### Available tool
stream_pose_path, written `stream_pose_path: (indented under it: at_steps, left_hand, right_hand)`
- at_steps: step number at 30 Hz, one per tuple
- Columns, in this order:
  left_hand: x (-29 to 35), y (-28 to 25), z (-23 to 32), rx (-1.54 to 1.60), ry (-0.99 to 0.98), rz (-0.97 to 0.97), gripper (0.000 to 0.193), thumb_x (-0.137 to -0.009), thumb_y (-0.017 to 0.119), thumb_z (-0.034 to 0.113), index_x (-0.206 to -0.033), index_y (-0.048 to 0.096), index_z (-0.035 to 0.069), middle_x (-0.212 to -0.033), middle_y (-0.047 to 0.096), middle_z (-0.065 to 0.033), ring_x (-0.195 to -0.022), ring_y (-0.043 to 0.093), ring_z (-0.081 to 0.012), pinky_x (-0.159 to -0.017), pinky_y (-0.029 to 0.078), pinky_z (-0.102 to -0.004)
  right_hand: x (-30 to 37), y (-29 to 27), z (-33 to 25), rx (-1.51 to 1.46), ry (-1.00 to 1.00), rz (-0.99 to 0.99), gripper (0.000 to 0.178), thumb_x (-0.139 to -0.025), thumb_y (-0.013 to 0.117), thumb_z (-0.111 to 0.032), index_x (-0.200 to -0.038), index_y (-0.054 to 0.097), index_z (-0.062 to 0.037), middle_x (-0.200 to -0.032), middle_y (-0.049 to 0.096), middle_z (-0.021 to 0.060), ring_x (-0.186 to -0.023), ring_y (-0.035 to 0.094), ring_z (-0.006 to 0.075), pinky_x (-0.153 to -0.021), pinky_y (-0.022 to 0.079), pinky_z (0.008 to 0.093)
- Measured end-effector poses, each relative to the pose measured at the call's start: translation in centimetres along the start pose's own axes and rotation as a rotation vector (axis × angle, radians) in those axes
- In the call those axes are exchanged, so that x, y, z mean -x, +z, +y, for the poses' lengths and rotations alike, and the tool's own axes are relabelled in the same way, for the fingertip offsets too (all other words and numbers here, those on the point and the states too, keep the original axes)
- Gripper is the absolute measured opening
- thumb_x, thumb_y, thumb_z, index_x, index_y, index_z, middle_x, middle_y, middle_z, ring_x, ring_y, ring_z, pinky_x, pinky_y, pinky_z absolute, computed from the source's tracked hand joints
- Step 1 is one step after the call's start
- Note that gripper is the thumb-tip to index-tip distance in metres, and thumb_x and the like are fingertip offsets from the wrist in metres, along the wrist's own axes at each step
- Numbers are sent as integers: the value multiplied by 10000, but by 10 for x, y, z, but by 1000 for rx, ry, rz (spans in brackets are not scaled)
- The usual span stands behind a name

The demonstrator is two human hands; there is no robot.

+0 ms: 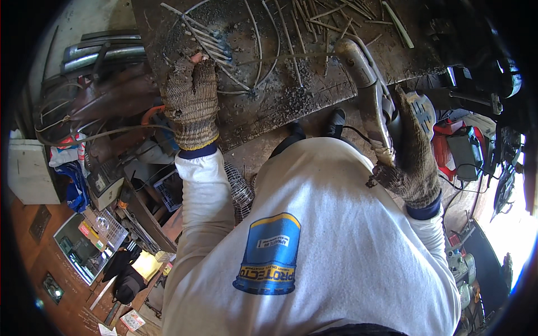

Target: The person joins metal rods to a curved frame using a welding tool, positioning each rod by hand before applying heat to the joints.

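Note:
My left hand, in a worn knitted glove with a bare fingertip showing, is closed at the near edge of a frame of bent metal rods. Its fingertips partly hide the spot they grip. In my right hand, also gloved, is a welding electrode holder, with the fingers wrapped round its handle. A thin electrode sticks out of the holder's head toward the left, its far end close to the rod frame beside my left fingertips.
The dark metal worktable bears loose rods, curved rods and grit. Metal tubes lie at the left. A red and grey machine stands at the right. Behind my left arm are a coil of wire mesh and cluttered shelves.

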State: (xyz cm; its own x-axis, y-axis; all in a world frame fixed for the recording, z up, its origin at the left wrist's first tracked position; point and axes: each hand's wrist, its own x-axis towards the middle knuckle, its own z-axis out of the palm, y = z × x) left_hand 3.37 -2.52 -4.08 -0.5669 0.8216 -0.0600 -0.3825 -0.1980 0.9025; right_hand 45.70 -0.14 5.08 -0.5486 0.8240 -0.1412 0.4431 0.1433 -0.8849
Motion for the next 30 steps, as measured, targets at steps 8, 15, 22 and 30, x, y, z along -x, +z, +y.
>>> stream_pose_path:
  at_steps: [8,15,22,30]
  left_hand:
    - [5,12,3,27,37,-31,293,-998,582,158,-1245,610,5,-1207,649,-124,-1005,640,-224,-912,539,-338]
    - [8,16,7,-993,546,-152,276,-960,647,103,-1219,637,7,-1148,679,-97,-972,654,-191,-857,554,-312]
    - [13,19,9,-915,445,-78,230,-940,680,71,-1164,678,17,-1076,703,-64,-858,647,-131,-744,539,-276]
    - [9,23,5,-304,222,-77,259,-940,678,67,-1194,664,14,-1128,693,-79,-940,653,-152,-813,550,-289]
  right_hand:
    - [-3,-1,2,-13,28,26,1264,-567,919,-549,-1518,320,30,-1468,478,239,-1348,487,330,-1130,362,420]
    - [-1,0,-1,-19,54,-16,1198,-656,880,-456,-1531,249,66,-1443,473,221,-1305,478,274,-1120,335,396]
    - [0,0,5,-15,-2,75,1254,-559,902,-608,-1502,367,22,-1394,537,234,-1268,544,338,-1067,412,419]
    - [0,3,3,-79,38,106,1247,-550,905,-608,-1493,385,22,-1368,555,240,-1232,569,345,-1046,429,421]
